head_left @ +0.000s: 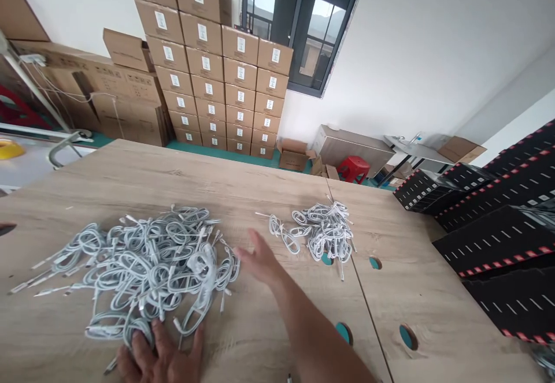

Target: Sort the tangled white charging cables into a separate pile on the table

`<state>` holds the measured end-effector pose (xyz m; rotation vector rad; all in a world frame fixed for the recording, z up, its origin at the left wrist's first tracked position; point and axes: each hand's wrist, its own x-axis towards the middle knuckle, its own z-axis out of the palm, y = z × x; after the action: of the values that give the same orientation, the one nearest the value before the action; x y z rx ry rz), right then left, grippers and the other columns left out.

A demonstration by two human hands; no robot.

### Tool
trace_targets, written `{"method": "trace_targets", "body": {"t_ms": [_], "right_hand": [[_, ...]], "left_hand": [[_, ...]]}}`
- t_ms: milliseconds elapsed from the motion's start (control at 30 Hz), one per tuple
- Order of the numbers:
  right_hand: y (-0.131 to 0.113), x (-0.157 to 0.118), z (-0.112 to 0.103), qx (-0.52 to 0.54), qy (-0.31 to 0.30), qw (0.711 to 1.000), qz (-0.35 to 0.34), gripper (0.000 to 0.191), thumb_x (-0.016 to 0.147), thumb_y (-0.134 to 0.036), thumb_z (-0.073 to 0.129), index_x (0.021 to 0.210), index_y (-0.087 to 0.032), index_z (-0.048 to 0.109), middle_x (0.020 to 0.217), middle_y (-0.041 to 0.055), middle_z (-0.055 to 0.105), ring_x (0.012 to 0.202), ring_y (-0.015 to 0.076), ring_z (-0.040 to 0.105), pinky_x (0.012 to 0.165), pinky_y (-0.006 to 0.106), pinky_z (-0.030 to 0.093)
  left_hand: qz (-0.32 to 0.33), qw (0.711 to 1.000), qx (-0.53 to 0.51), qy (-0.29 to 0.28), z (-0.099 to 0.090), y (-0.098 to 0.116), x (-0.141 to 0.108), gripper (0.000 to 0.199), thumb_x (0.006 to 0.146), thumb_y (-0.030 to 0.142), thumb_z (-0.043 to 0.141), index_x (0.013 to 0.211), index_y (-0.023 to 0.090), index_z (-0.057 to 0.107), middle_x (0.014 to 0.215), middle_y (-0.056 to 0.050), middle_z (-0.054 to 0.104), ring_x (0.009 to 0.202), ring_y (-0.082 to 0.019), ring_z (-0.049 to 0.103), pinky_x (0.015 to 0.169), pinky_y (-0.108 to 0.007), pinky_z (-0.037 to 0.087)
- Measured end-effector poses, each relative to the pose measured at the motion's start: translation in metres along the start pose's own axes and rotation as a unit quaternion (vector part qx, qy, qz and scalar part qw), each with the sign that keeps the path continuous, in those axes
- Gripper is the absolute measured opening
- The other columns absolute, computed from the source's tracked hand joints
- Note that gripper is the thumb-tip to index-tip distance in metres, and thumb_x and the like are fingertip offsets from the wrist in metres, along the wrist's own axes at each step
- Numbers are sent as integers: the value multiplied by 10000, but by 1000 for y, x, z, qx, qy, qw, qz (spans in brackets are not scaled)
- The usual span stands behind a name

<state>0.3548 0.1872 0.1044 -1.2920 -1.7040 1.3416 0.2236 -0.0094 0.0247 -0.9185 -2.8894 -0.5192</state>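
A large heap of coiled white-grey cables (151, 261) lies on the left of the wooden table. My left hand (162, 357) is at its near edge, fingers spread and fingertips resting on a coiled cable (139, 332); the thumb stands apart. My right hand (260, 259) hovers just right of the heap, open, with thumb and fingers apart and nothing held. Within the heap, a clear plastic wrap (203, 267) sits around some cable on its right side. Farther right is a smaller pile of similar cables (327, 230).
The wooden table (269, 331) has a seam and several round holes showing teal beneath. Black boxes with red-and-white edge marks (498, 238) stand along its right side. Behind the table are stacked cartons (208, 59), a red stool (353, 168) and an open carton (293, 155).
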Motion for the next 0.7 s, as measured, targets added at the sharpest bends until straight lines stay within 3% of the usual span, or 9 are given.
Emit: {"method": "trace_targets", "body": {"t_ms": [67,133,200,300,400,500,600,700], "right_hand": [[7,21,-17,-227,72,971,27,700,849,-338,707,1507,-230,497,1507,168,525,1409,345,454,1117,499,399],[22,37,-36,-394,101,911,59,699,871,-304,683,1533,-216,475,1461,201,544,1369,364,475,1087,511,405],[41,45,-49,-477,86,872,61,633,906,-314,658,1516,-237,505,1390,191,593,1320,353,508,1047,487,424],[64,50,-59,-475,86,876,22,440,955,-251,562,1390,-261,626,1277,147,658,1248,301,549,990,416,446],[73,51,-65,-328,144,933,11,275,942,-251,535,1121,-187,734,1111,131,702,1092,261,613,931,368,465],[71,47,-72,-23,195,980,32,325,880,-486,629,953,-181,715,908,78,711,889,229,655,801,338,503],[59,34,-80,262,152,952,36,499,682,-640,789,927,-217,690,907,55,733,849,221,684,677,300,517],[40,17,-85,365,93,925,54,513,620,-598,859,933,-229,689,1000,73,758,887,230,704,611,279,525]], "left_hand": [[-1,1000,6,-4,1,-1,0,962,883,772,151,1519,121,465,1610,-212,426,1547,-373,244,1228,-704,132],[0,1000,6,-6,0,-2,0,960,886,759,142,1511,111,475,1606,-221,428,1544,-386,246,1222,-709,136],[5,1000,4,-1,0,-3,0,961,889,746,128,1508,100,476,1598,-233,432,1542,-394,246,1219,-712,130],[8,1000,11,4,0,-5,-2,949,893,731,133,1503,93,481,1594,-236,434,1544,-387,242,1228,-700,108],[5,1000,14,-2,3,-7,-3,942,899,725,141,1520,94,461,1618,-224,406,1559,-376,207,1238,-688,85],[0,1000,20,-11,5,-8,-4,933,904,715,137,1550,106,422,1644,-204,375,1571,-362,175,1244,-682,73],[-3,1000,27,-16,6,-8,-4,922,905,700,137,1555,111,419,1653,-198,362,1572,-360,170,1245,-678,70],[-1,1000,23,-17,2,-6,-4,920,903,691,146,1544,98,433,1643,-208,373,1570,-362,169,1244,-681,68]]}}
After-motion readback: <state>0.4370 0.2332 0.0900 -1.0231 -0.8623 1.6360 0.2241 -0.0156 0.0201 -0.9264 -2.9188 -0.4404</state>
